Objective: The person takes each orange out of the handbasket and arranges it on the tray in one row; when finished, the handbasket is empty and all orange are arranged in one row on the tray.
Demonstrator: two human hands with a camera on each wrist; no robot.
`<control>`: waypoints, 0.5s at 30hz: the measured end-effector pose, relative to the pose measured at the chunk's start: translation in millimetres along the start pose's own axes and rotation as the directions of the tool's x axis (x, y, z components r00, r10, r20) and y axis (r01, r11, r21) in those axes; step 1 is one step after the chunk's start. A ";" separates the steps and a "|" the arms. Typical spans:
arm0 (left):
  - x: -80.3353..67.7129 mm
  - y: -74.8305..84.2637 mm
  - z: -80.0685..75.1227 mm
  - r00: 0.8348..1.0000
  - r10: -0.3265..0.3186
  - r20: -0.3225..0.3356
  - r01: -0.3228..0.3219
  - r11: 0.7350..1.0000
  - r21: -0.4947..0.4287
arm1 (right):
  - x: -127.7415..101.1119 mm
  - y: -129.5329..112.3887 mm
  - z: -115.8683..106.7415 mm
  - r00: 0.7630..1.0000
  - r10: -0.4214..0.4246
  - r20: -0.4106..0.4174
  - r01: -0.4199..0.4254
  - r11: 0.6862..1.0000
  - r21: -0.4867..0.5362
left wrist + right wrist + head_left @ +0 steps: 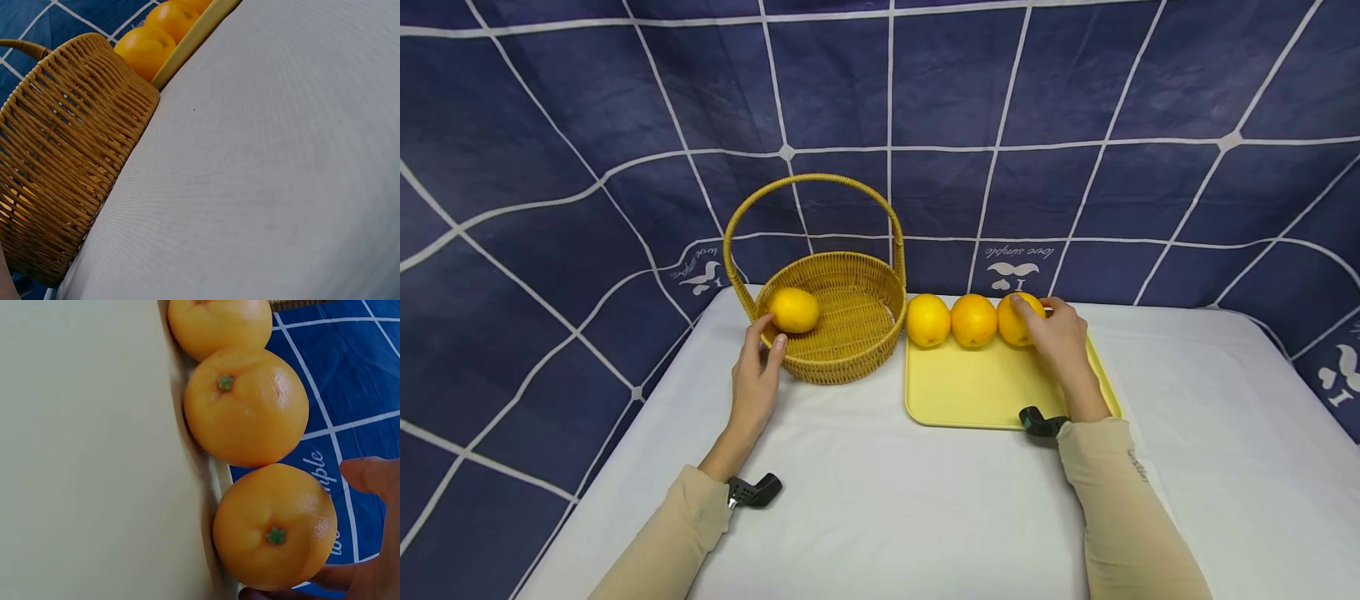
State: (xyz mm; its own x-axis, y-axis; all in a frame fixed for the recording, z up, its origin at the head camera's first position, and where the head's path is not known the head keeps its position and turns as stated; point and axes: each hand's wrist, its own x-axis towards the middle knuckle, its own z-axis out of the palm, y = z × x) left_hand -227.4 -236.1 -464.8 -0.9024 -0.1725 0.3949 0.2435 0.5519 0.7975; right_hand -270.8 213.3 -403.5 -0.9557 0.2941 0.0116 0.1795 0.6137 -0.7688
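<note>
The woven basket (865, 354) with its tall arched handle stands at the back of the table. One orange (795, 310) lies inside it at the left. My left hand (754, 383) is at the basket's near-left rim, index finger beside that orange, thumb apart from the index; its other fingers are hidden. On the back edge of the yellow tray (977, 392) sit three oranges in a row: a left one (928, 321), a middle one (973, 321) and a right one (275, 528). My right hand (1063, 342) reaches round the right one. In the right wrist view its thumb (365, 475) stands off the peel.
A white cloth (887, 508) covers the table. Behind and to the left hangs a dark blue curtain (955, 92) with white lines, close to the basket and oranges. A black camera (1041, 421) on the right wrist hangs over the tray's front edge.
</note>
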 end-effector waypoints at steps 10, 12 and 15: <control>-0.1 3.2 -0.1 1.000 0.004 0.001 -0.004 1.000 -0.009 | 0.4 -4.7 -5.7 1.000 0.002 0.002 -0.002 1.000 -0.002; 0.0 3.1 -0.2 1.000 0.006 0.003 -0.006 1.000 -0.013 | 1.0 -4.2 -7.0 1.000 -0.004 -0.002 0.004 1.000 -0.007; -0.4 2.5 -0.5 1.000 0.004 0.004 -0.004 1.000 -0.016 | 2.2 -1.8 -8.3 1.000 -0.010 0.009 0.011 1.000 -0.018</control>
State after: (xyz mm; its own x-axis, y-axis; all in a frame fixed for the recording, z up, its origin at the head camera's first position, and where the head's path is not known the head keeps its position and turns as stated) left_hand -226.3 -235.1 -462.8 -0.9027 -0.1673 0.3963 0.2526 0.5395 0.8032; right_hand -271.3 218.9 -396.8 -0.9595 0.2813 0.0139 0.1737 0.6301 -0.7568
